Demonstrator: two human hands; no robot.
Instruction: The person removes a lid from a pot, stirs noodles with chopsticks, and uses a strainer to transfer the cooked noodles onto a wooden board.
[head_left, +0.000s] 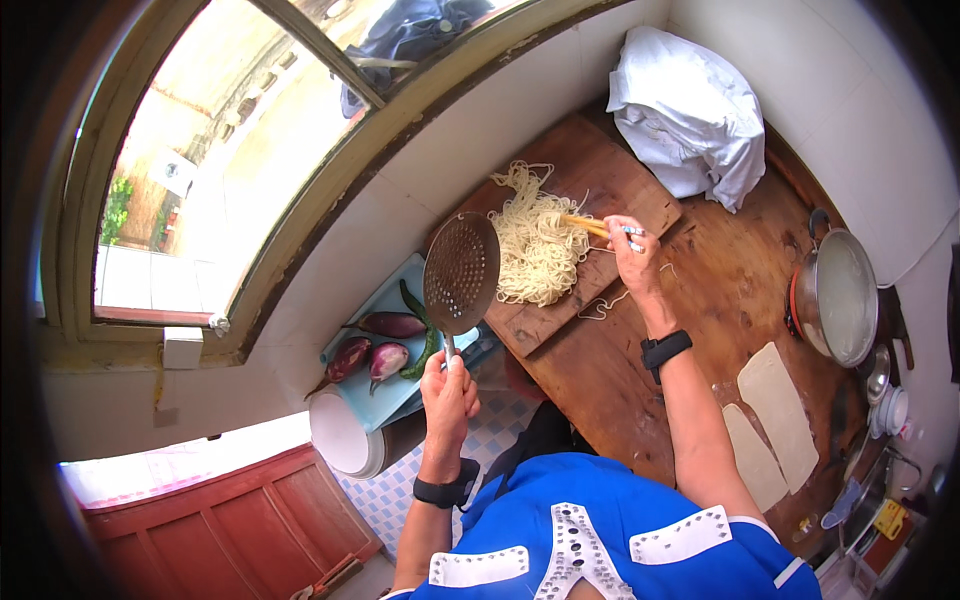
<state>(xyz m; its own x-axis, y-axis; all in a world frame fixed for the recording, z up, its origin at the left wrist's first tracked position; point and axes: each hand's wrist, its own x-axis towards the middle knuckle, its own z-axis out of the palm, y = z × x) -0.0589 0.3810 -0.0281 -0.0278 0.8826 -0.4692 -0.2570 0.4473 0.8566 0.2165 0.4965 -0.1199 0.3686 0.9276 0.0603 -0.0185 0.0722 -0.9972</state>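
Note:
My left hand (448, 396) grips the handle of a perforated metal skimmer (460, 271), its round bowl raised at the left edge of the cutting board. In my right hand (634, 251) is a pair of chopsticks (583, 223), with tips that reach into a heap of noodles (541, 251). The noodles lie piled on a wooden cutting board (570, 161), and some strands trail over its near edge onto the wooden table (622, 367). From this view I cannot tell whether the chopsticks pinch any strands.
A blue tray (352, 394) holds eggplants (390, 325) and long green peppers (430, 352), above a white bucket (341, 431). Flat dough sheets (780, 420) lie on the table's right. A metal pot (846, 296) stands by the wall. White cloth (686, 105) is bunched behind the board.

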